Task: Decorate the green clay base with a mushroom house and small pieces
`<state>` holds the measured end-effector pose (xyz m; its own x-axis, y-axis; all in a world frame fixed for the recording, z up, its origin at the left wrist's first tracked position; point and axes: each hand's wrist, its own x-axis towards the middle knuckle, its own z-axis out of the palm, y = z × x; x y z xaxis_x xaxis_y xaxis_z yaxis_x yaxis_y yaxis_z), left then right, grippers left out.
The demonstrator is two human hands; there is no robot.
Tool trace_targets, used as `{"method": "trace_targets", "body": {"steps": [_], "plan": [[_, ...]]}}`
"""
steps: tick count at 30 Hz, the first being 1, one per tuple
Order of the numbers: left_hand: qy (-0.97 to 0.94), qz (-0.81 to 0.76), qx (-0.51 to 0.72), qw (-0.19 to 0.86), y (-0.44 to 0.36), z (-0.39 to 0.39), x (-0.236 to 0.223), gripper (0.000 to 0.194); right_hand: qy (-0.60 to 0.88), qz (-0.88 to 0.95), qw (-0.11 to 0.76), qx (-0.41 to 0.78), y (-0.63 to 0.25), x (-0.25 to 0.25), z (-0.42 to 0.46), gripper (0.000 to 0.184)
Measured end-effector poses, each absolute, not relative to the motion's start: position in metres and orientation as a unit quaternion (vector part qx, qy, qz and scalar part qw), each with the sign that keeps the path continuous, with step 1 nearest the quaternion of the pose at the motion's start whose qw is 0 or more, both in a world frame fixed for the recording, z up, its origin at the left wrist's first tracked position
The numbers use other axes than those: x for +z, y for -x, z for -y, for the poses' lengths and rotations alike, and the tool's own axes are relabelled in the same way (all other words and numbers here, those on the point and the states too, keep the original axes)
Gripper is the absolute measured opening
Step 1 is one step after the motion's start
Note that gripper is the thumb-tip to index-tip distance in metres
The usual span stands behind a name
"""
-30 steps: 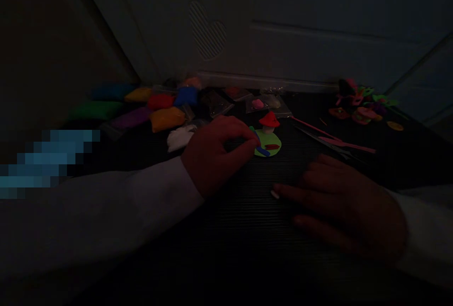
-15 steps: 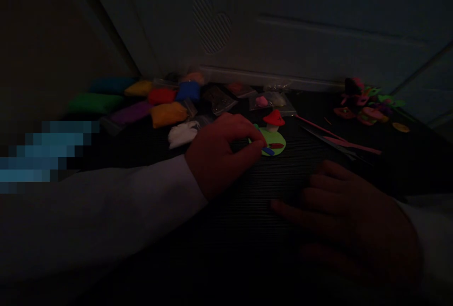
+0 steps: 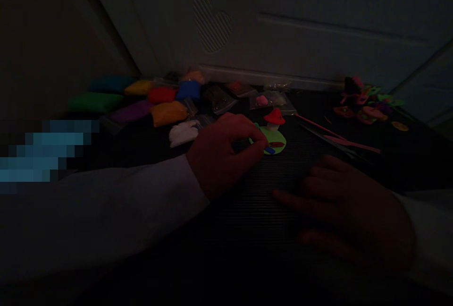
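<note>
My left hand [image 3: 226,155] reaches over a flat, round light-green clay disc [image 3: 279,134]. Its thumb and index finger are pinched together at the disc's near-left part; anything between the tips is too small and dark to make out. Just beside the fingertips, a blue clay piece [image 3: 270,150] and a dark red clay strip [image 3: 277,145] lie on the disc. A clay mushroom with a red cap [image 3: 275,116] and pale stem stands upright at its far edge. My right hand [image 3: 354,211] is low over the dark table, index finger stretched out and thumb apart, holding nothing visible.
Bags of coloured clay, such as an orange one [image 3: 169,113] and a white one [image 3: 183,132], lie left and behind. Scissors [image 3: 329,140] and a pink tool [image 3: 357,145] rest on the right, with colourful clay figures [image 3: 368,103] beyond. A pale panel [image 3: 300,37] closes off the back.
My left hand has shifted very slightly right, its pinch kept at the disc. My right hand has moved a little, and its thumb now shows more clearly apart from the fingers.
</note>
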<state>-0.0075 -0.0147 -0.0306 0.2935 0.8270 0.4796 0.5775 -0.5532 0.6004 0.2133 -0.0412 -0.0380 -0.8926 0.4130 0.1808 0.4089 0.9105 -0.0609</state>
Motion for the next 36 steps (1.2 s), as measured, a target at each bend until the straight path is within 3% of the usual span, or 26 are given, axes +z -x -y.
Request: {"method": "trace_targets", "body": {"steps": [36], "plan": [[-0.790, -0.448, 0.387, 0.158, 0.0062, 0.0168, -0.0295, 0.013, 0.208, 0.975, 0.082, 0.005, -0.2116, -0.0368, 0.0459, 0.049]]}}
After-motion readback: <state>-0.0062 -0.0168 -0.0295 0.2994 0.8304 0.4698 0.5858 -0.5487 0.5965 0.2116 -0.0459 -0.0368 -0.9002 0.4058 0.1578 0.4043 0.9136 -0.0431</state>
